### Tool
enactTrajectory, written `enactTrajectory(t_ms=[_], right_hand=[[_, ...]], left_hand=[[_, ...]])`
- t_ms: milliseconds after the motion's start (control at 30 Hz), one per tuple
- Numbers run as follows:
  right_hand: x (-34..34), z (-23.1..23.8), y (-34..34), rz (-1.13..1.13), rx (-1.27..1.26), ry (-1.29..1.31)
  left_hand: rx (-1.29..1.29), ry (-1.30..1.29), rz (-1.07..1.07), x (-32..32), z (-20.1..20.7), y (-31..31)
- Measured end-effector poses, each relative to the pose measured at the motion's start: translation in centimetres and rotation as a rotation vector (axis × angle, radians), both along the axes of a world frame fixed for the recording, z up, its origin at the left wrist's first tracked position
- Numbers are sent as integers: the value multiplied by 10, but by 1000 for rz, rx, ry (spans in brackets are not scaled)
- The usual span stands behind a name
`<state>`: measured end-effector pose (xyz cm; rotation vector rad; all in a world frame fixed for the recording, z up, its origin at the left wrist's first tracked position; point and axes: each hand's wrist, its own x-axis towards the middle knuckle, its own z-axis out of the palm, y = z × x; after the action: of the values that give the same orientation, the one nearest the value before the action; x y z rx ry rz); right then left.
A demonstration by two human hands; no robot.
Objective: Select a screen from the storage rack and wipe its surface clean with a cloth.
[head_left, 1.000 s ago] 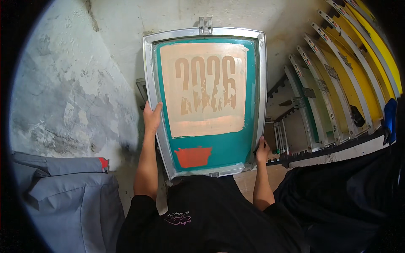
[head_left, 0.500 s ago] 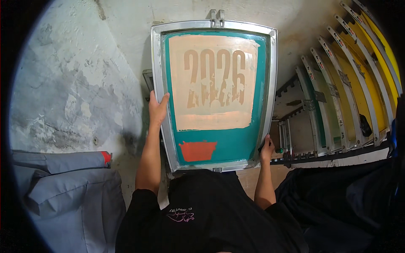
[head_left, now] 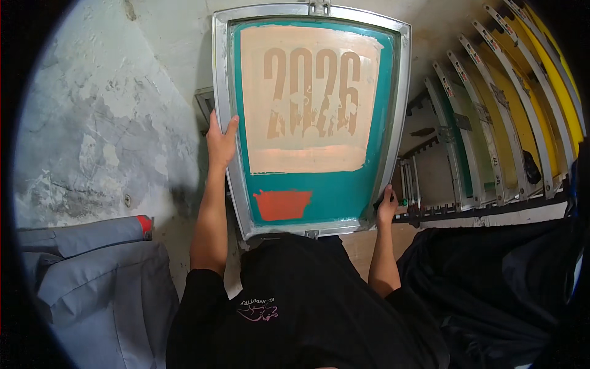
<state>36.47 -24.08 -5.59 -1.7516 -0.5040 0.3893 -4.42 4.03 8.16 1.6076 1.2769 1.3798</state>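
Note:
Both my hands hold a large screen printing frame [head_left: 402, 123] upright in front of my body. Its metal border surrounds a teal mesh with a broad peach-coloured coat bearing a darker stencilled design, and an orange-red patch sits lower down. My left hand [head_left: 221, 140] is closed round the left border, thumb on the front and fingers partly hidden at the edge. Lower on the opposite border, my right hand [head_left: 386, 206] grips near the bottom right corner. A metal clamp piece [head_left: 319, 7] sits at the middle of the top edge.
At the right, several yellow and green screens [head_left: 491, 117] stand side by side in a dark toothed rack [head_left: 430, 215]. Grey fabric [head_left: 104, 277] with a red tip lies at the left by a worn wall [head_left: 104, 123]. Black cloth [head_left: 485, 270] hangs at the lower right.
In the picture, the frame and both hands sit higher, and the frame looks slightly larger. The surroundings have shifted a little up and left. Both grips stay on the same borders.

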Motion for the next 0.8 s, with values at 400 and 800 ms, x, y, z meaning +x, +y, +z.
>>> enactTrajectory(t_ms=[400,800], right_hand=[[6,-12,-8,-57,-31,-49],[29,206,-37,-122,425,-446]], left_hand=[[-23,5,-6,7,-19,8],[-29,-139,-152,0,-36,16]])
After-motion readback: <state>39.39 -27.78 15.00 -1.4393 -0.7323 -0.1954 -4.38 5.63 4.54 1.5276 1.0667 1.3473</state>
